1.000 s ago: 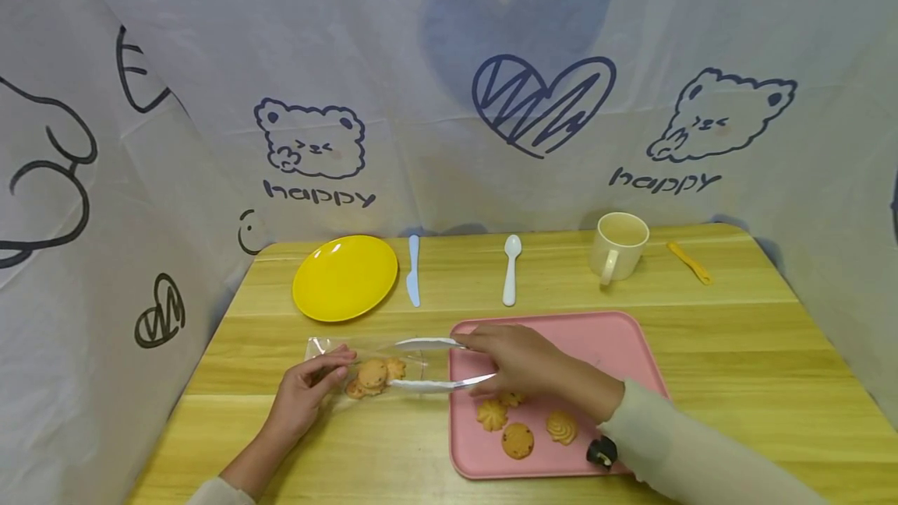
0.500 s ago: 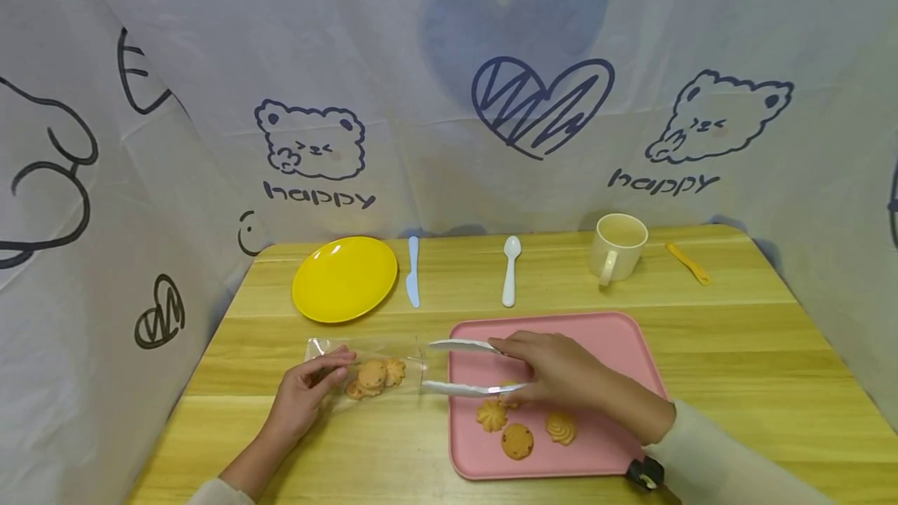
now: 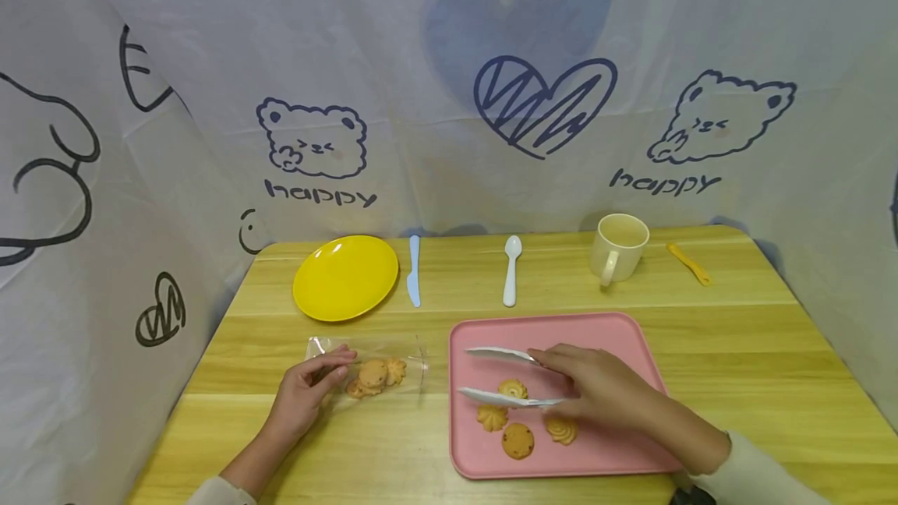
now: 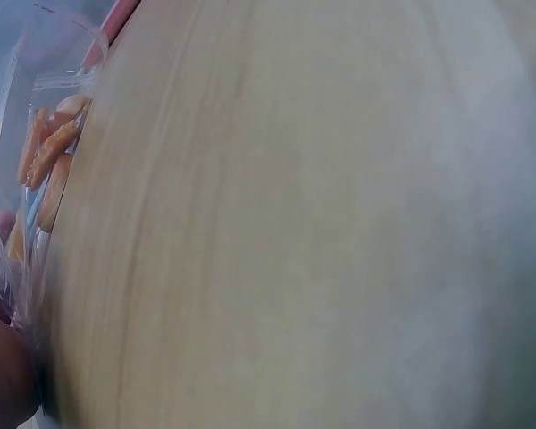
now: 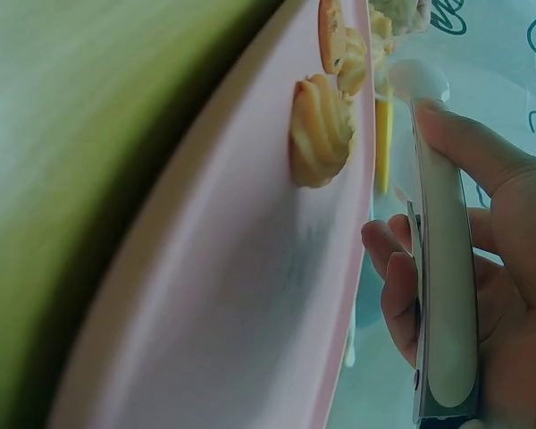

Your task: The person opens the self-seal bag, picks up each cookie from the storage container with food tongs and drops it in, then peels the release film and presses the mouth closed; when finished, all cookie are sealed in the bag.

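My left hand (image 3: 305,396) pinches a clear plastic bag (image 3: 403,347) by its left part; the bag lies on the wooden table. Several cookies (image 3: 374,374) are inside it, also visible through the film in the left wrist view. With my right hand (image 3: 606,388) I grip a pair of white-tipped tongs (image 3: 501,397), arms spread apart, over the pink tray (image 3: 466,450). Beneath the tongs' lower arm shows a ring-shaped cookie (image 3: 513,387). A star-shaped cookie (image 3: 493,418), a round chip cookie (image 3: 517,441) and a swirl cookie (image 3: 562,431) lie nearby on the tray.
Along the back of the table are a yellow plate (image 3: 346,279), a light blue knife (image 3: 414,271), a white spoon (image 3: 511,271), a cream mug (image 3: 617,248) and a small yellow utensil (image 3: 689,263). A printed cloth (image 3: 435,100) hangs behind and at the sides.
My right hand has drawn the tongs rightward, out of the bag's mouth and over the tray. My left hand stays on the bag.
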The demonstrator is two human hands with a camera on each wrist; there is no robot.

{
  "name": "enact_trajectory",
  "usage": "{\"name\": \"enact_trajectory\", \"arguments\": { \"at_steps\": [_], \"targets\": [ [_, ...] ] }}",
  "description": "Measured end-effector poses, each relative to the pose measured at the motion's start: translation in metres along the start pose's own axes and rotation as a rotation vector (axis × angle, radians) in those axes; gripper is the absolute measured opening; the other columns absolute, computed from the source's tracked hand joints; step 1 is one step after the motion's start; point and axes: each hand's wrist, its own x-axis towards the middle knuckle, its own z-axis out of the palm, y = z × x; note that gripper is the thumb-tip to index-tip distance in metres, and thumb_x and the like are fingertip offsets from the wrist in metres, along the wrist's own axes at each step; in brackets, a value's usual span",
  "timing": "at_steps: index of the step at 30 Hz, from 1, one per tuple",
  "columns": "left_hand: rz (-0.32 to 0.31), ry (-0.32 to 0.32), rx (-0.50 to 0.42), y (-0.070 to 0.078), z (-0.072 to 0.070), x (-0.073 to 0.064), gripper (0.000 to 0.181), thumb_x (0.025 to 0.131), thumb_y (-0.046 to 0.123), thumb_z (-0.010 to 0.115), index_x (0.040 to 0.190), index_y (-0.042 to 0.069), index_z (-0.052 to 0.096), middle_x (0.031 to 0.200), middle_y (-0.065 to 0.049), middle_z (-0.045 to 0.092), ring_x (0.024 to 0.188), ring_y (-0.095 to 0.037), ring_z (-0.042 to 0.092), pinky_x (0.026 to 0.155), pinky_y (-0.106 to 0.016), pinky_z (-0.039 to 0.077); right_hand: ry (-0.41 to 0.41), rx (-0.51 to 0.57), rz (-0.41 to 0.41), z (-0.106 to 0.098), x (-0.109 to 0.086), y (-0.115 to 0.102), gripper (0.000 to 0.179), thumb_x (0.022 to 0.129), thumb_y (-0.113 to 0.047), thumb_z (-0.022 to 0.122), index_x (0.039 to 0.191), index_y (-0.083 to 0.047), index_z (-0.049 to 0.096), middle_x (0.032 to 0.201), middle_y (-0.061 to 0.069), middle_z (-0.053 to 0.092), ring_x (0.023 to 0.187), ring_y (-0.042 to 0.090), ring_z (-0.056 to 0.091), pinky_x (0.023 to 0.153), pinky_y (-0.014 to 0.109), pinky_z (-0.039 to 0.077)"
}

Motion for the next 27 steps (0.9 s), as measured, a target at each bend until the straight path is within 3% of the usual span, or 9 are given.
{"name": "enact_trajectory", "arguments": {
  "at_steps": [14,20,27],
  "targets": [
    [0.011,-0.006,-0.027,-0.003,-0.001,0.000,0.025,0.101,0.002,0.065,0.120,-0.013,0.068,0.127,-0.016,0.071,0.133,0.000,0.055,0.106,-0.013,0.047,0.072,-0.046,0.005,-0.001,-0.036,0.016,0.076,0.084,-0.054,0.082,0.145,-0.013,0.061,0.129,-0.007,0.068,0.096,0.006,0.060,0.079,0.029,0.056],
    [0.015,-0.011,-0.044,-0.002,-0.001,-0.001,0.025,0.101,0.001,0.064,0.119,-0.015,0.067,0.127,-0.014,0.072,0.133,-0.001,0.055,0.106,-0.014,0.047,0.064,-0.072,0.009,-0.003,-0.044,0.020,0.074,0.084,-0.055,0.081,0.143,-0.013,0.063,0.127,-0.008,0.068,0.102,0.005,0.062,0.082,0.033,0.059],
    [0.016,-0.008,-0.053,-0.001,0.000,0.000,0.024,0.100,0.000,0.064,0.117,-0.016,0.067,0.126,-0.013,0.073,0.133,-0.003,0.056,0.106,-0.014,0.047,0.035,-0.057,-0.001,-0.007,-0.045,0.023,0.071,0.085,-0.052,0.082,0.142,-0.014,0.064,0.124,-0.008,0.068,0.087,0.002,0.054,0.071,0.023,0.049]
  ]
}}
